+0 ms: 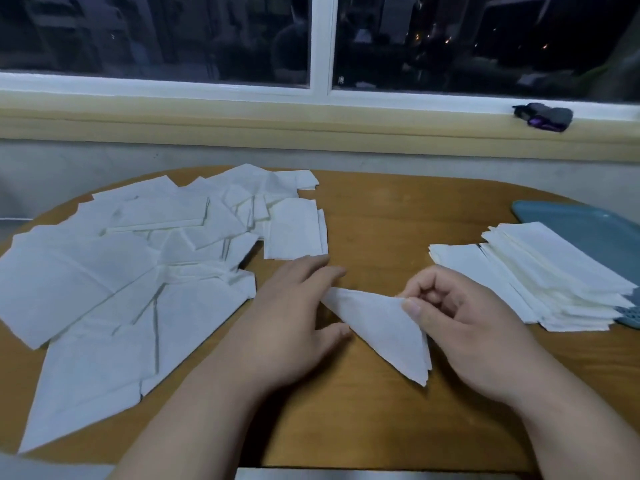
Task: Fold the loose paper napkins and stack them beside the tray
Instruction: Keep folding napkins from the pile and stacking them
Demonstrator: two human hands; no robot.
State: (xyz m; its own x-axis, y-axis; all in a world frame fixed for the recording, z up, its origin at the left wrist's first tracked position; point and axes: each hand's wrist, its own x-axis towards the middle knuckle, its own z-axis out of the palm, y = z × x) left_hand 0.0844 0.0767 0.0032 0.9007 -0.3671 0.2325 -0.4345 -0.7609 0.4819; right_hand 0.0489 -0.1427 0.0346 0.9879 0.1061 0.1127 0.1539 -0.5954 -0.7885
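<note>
Head view: a wooden worktop (381, 216) with rounded ends runs below a window sill (311, 116). Both of the person's hands are low in the middle of it.

The folded napkin (381, 327), a white triangle, lies flat between the hands at the centre of the worktop, its long point aimed toward 5 o'clock. The left hand (294, 323) rests on the triangle's 9 o'clock tip. Its fingers (322, 271) are straight and relaxed, stretched toward 1 o'clock, and the thumb touches the napkin's lower edge. The right hand (460, 327) holds the triangle's 2 o'clock corner, with the thumb and curled fingers pinching the paper there.

The loose napkins (138, 271) fill the worktop from 8 to 11 o'clock. They are a wide, untidy spread of white sheets, overlapping at many angles, some opened flat and some still in squares. The nearest sheet lies just beside the left wrist.

At 3 o'clock is the stack (540, 278) of folded napkins, fanned a little so that many edges show. A lower layer juts out toward the hands. The stack hides the near left rim of the blue-green tray (588, 226), and whether it sits on that rim or only beside it cannot be told. The tray runs off the frame's right edge.

At 1 o'clock, on the sill, lies a small dark bundle (543, 116) with a purple patch. The window (322, 43) behind it is dark.
</note>
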